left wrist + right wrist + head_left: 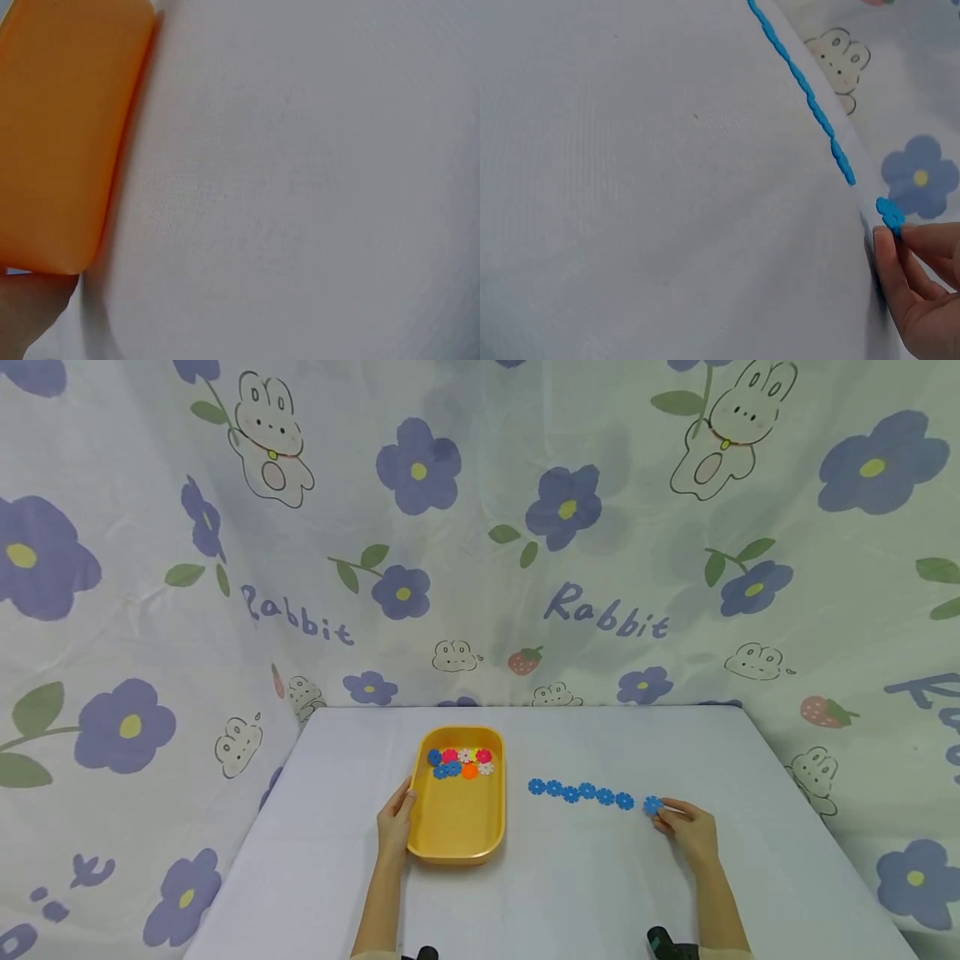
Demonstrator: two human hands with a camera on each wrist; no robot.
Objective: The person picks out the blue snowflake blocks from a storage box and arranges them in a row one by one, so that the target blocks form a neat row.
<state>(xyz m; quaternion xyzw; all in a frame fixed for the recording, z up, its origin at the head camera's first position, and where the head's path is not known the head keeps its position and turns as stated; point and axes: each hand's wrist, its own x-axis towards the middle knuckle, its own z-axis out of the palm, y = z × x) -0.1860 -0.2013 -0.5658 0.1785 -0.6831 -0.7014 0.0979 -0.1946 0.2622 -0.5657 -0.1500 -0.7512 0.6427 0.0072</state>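
Fingertips and thumb of the right hand (690, 835) pinch one blue flower (652, 806) by its edge; it is just off the right end of a row of blue flowers (587, 790), six in all, a small gap between; whether the pinched one touches the table (585, 885) I cannot tell; the left hand (395, 822) grips the left side of a yellow tray (459, 818), thumb at the rim, other fingers mostly hidden; inside, toward the far end, lie mixed flowers (469, 771), blue, pink, white, yellow and orange; behind hangs a rabbit-print cloth (487, 468).
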